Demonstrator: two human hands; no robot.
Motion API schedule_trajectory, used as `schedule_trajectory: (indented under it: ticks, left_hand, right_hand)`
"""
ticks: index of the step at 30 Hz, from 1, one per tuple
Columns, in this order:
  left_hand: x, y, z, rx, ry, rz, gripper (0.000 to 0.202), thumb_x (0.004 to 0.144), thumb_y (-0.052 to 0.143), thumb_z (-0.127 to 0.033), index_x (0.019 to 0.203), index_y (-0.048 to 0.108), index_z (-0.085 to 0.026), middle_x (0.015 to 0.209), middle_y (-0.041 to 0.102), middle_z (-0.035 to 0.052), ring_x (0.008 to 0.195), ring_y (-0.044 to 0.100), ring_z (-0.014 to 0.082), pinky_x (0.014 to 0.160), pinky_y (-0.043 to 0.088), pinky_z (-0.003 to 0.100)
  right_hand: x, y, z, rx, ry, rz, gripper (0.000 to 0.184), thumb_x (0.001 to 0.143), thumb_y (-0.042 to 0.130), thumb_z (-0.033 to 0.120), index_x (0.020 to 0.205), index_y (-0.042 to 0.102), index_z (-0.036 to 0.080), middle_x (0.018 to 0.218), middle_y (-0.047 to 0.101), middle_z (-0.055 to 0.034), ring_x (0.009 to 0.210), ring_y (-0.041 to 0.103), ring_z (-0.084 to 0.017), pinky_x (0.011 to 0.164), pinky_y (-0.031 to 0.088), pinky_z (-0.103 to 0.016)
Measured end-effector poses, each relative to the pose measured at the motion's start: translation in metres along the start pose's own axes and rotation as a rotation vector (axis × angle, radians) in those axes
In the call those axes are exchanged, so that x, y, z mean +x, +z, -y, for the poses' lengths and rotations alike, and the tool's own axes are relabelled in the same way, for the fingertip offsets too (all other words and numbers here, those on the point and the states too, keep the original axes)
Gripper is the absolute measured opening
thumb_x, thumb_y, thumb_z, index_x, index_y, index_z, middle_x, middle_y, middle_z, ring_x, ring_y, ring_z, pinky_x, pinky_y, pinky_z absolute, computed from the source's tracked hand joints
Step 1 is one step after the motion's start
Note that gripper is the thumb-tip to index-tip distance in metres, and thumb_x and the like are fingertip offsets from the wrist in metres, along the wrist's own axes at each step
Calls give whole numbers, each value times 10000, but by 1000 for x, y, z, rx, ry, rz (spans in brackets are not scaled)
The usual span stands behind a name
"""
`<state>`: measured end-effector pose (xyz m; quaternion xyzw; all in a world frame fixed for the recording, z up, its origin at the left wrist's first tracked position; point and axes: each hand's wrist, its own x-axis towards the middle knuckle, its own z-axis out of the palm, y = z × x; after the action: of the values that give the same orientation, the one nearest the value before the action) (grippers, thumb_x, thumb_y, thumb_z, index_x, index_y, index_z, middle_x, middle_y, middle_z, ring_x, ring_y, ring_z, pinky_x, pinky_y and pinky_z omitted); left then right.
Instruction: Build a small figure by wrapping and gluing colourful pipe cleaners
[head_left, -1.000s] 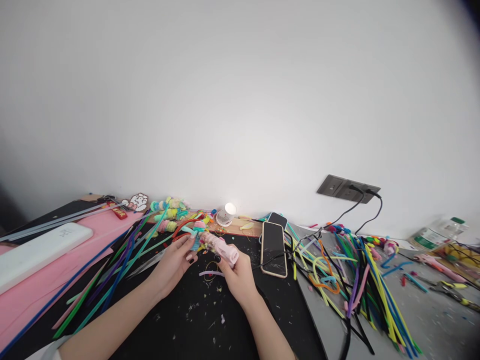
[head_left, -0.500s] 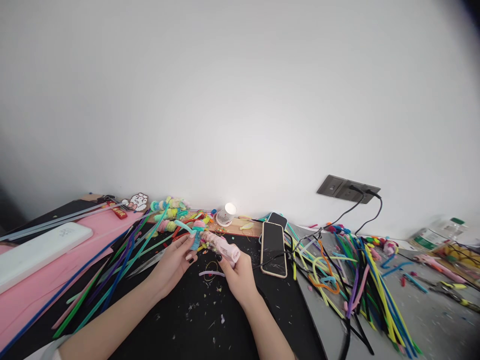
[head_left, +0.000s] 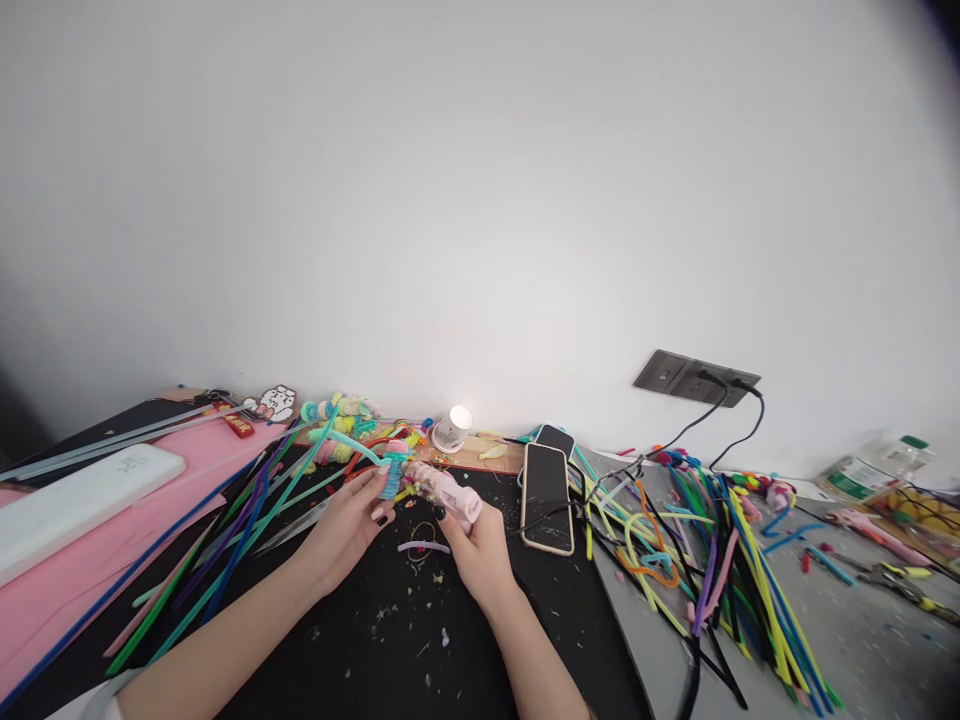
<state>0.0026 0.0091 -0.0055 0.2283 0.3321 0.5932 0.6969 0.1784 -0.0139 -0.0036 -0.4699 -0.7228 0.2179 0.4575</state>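
Observation:
My left hand (head_left: 351, 525) is closed, its fingertips pinching a small bundle of fuzzy pipe cleaner coils (head_left: 393, 470), pink on top and teal below. A loose mint-green end sticks out of it to the upper left. My right hand (head_left: 480, 550) wraps round a pale pink glue gun (head_left: 450, 495), whose front end is crusted with bits and points at the coils. Whether its tip touches them I cannot tell. Beneath, a lilac pipe cleaner piece (head_left: 421, 547) lies on the black mat (head_left: 390, 650).
Behind my hands stands a paper cup (head_left: 453, 430). Two phones, the nearer one (head_left: 547, 498) in a pale case, lie to the right. Pipe cleaners (head_left: 757, 590) and pliers (head_left: 892, 580) spread over the grey surface. A white box (head_left: 90, 500) is at left; cords reach wall sockets (head_left: 697, 378).
Both hands keep nearly the same place and grip. The mint-green end by the coils has shifted slightly, and the glue gun has tilted a little.

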Motion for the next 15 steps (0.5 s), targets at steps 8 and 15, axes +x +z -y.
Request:
schedule_trajectory:
  ticks: [8,15]
  left_hand:
    - [0,0,0,22,13,-3,228,671,792,-321,697,615,-180,631,470,-61,477,346,45,487,404,195]
    - [-5,3,-4,174,132,-21,277,661,787,-391,687,609,-180,669,473,-47,493,328,57,497,393,204]
  right_hand:
    - [-1,0,-1,-88,27,-11,185,880,501,315,850,627,182,716,626,-32,646,569,-188,609,406,-262]
    - [0,-2,-2,-486,154,-29,230,820,528,227,1031,613,197,926,659,-69,825,611,-238,681,377,-299]
